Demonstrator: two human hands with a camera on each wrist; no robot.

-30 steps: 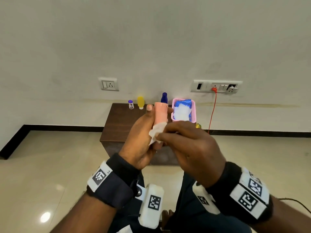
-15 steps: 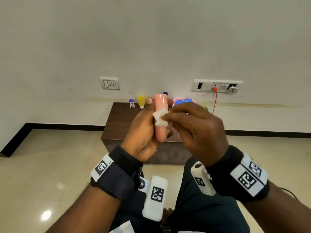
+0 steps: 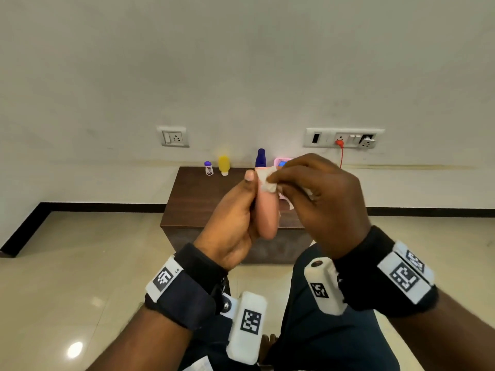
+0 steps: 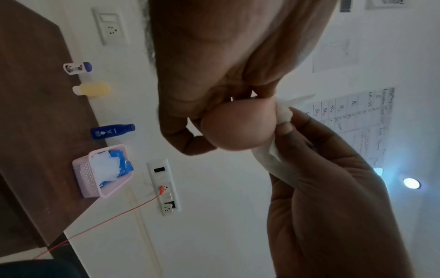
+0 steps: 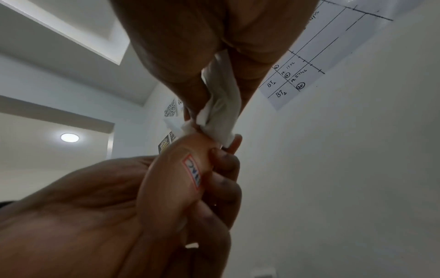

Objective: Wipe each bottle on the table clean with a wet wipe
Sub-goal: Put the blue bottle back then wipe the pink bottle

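My left hand (image 3: pixel 235 218) grips a peach-pink bottle (image 3: pixel 266 212) upright in front of me, fingers curled round its body (image 5: pixel 171 180). My right hand (image 3: pixel 316 199) pinches a white wet wipe (image 3: pixel 267 180) and presses it against the bottle's top end (image 4: pixel 283 112). On the brown table (image 3: pixel 192 199) behind stand a small purple-capped bottle (image 3: pixel 208 168), a yellow bottle (image 3: pixel 223 165) and a dark blue bottle (image 3: pixel 260 157).
A pink basket (image 4: pixel 95 173) with a blue wipes pack sits on the table's right part, mostly hidden behind my right hand in the head view. A red cable (image 3: pixel 341 153) hangs from the wall socket. Tiled floor surrounds the low table.
The wipe has slid up the pink bottle from its lower part to its top end, with my right hand rising. Both hands have lifted a little.
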